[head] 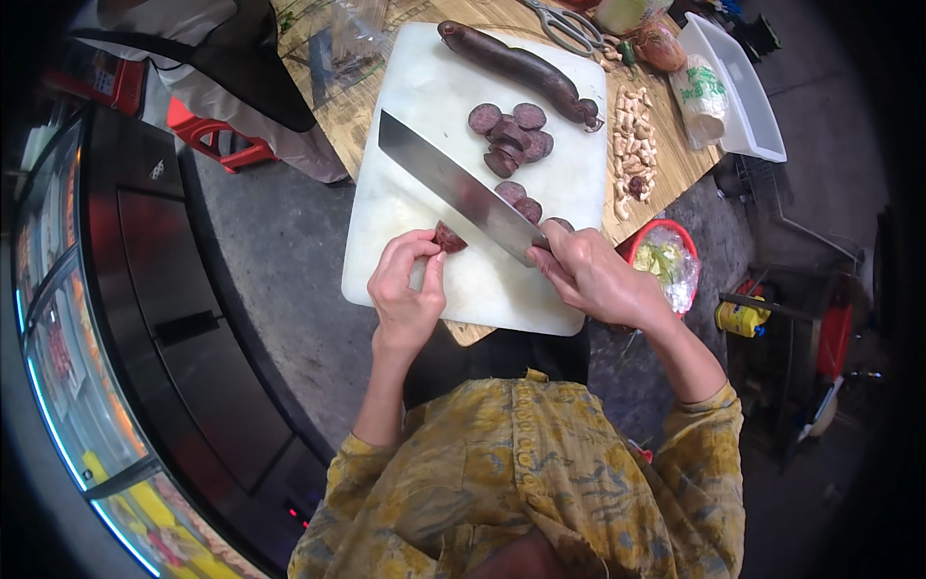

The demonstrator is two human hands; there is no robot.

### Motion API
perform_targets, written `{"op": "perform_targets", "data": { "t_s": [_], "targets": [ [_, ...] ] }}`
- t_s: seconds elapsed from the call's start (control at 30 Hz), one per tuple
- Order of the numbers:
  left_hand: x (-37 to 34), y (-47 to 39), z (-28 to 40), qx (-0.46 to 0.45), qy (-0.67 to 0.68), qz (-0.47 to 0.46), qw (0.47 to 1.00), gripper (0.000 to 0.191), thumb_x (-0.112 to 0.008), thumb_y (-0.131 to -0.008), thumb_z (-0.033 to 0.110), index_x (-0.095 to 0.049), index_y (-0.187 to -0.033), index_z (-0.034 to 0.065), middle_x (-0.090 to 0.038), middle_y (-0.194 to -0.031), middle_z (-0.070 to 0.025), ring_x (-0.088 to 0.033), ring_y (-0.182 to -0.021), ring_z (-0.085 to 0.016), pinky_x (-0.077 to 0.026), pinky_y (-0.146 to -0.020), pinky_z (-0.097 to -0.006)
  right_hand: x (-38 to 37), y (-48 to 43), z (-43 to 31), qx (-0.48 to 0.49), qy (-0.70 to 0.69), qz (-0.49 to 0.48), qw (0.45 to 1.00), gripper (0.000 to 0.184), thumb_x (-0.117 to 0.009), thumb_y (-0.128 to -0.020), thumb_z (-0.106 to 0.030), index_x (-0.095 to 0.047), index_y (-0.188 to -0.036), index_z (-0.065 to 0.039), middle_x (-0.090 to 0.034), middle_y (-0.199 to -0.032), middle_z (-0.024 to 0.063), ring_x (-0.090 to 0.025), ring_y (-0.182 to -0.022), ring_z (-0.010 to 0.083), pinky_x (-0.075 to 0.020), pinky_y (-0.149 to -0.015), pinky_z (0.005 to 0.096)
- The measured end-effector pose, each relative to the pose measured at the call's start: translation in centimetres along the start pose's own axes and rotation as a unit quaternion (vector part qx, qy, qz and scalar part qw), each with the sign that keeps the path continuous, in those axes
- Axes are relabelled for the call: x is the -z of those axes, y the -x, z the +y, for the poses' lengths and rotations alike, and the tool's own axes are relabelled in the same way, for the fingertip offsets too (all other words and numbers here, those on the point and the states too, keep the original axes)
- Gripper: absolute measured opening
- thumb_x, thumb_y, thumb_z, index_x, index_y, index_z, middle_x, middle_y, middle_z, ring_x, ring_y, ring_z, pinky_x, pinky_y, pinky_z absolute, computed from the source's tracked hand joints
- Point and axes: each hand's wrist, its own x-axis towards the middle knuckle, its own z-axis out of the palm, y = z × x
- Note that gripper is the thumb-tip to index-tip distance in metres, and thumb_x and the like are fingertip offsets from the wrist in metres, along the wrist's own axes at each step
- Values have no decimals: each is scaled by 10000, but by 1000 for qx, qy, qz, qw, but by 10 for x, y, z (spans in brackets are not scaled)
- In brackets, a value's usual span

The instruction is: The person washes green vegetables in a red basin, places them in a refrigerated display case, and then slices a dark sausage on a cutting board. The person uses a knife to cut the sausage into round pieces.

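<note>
My left hand (409,286) pinches a short end piece of dark sausage (450,238) between thumb and fingertips, low on the left of a white cutting board (391,195). In my right hand (597,271) is the handle of a broad-bladed cleaver (463,189), its blade slanting up to the left across the board. Beyond the blade lies a heap of round sausage slices (508,134). A few loose slices (527,209) rest beside the blade, one partly hidden by my right hand. A long uncut dark sausage (510,64) stretches along the board's far edge.
Peanuts in shells (634,145) lie right of the board on the wooden table (687,170). Scissors (568,27), a red onion (660,48) and a white plastic bin (734,87) are farther back. Below right stands a red waste bucket (691,242). Another person (224,87) is at the left.
</note>
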Motion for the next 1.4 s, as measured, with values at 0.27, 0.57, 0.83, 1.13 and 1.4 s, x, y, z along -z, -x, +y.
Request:
{"op": "perform_targets", "data": {
  "t_s": [0.27, 0.57, 0.83, 1.13, 1.4],
  "targets": [
    [-7, 2, -7, -15, -15, 33, 999, 167, -603, -738, -114, -522, -833, -3, -581, -845, -120, -597, -747, -265, -491, -657, -318, 0, 23, -19, 3, -3, -25, 1000, 217, -544, -889, -77, -390, -773, 22, -445, -499, 193, -501, -512, 416, -376, -458, 456],
    [26, 17, 0, 51, 106, -48, 992, 86, -625, -769, -93, -610, -835, -41, -640, -801, -94, -633, -701, -174, -510, -672, -251, -1, 27, -11, -18, -17, -30, 999, 177, -536, -915, -95, -400, -862, 5, -416, -503, 191, -481, -488, 386, -328, -448, 421],
    [19, -7, 16, 49, -42, -69, 996, 139, -722, -733, 46, -613, -794, -16, -584, -688, -82, -555, -614, -163, -457, -592, -277, -2, 24, -18, -12, -19, -46, 999, 226, -542, -887, -69, -378, -765, 27, -432, -490, 185, -484, -491, 409, -361, -447, 448],
    [16, -4, 6, 111, -25, -92, 989, 136, -681, -734, 12, -545, -727, 14, -549, -673, -98, -537, -596, -238, -430, -611, -342, -3, 26, -19, -4, 19, -38, 999, 229, -544, -885, -72, -381, -754, 19, -430, -481, 179, -480, -480, 406, -364, -443, 449],
    [46, 18, 5, 40, -151, -124, 980, 111, -655, -751, -11, -546, -738, 4, -546, -654, -78, -524, -586, -198, -436, -655, -320, -1, 24, -21, -18, 10, -47, 999, 240, -549, -888, -81, -383, -747, 18, -425, -474, 177, -482, -483, 408, -364, -445, 448]
  ]
}}
